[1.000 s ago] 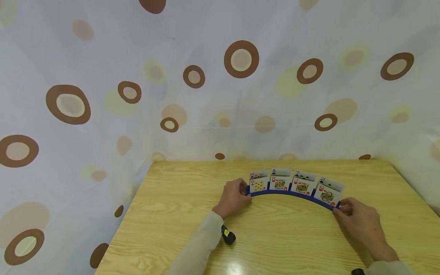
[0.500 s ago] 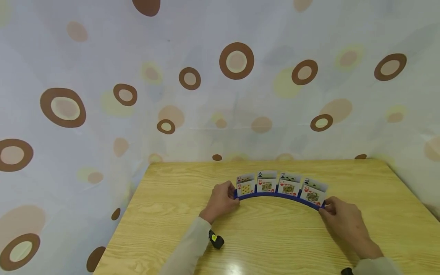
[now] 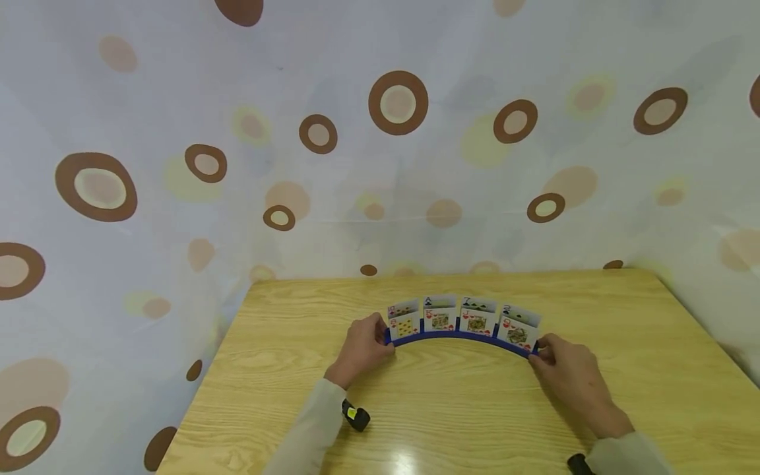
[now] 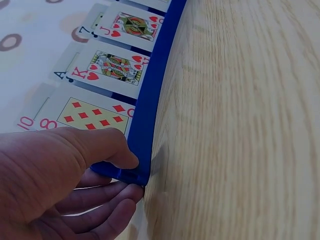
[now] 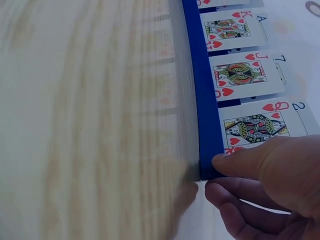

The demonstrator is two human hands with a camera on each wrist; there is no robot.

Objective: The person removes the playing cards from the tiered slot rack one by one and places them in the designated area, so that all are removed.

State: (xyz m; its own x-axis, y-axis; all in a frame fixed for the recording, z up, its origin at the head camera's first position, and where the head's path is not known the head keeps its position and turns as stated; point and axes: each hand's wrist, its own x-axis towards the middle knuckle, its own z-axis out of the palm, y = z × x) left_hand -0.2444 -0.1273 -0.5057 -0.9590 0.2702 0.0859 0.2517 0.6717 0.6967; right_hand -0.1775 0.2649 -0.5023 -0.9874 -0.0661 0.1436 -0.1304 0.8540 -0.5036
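A curved blue playing card holder stands toward the back of the table, with cards upright in two rows. Its front row shows the eight of diamonds, king of hearts, jack of hearts and queen of hearts. Behind them rise a ten, an ace, a seven and a two. My left hand pinches the holder's left end, thumb on the front strip and fingers under the end. At the right end, my right hand pinches it the same way.
The light wooden table reaches back to a patterned cloth with brown rings, which also hangs along both sides. Black wrist devices sit at both sleeve cuffs.
Both hands have shifted the card holder leftward along the table, keeping their grip on its ends. The cards stay in their slots. The head view has turned slightly right.
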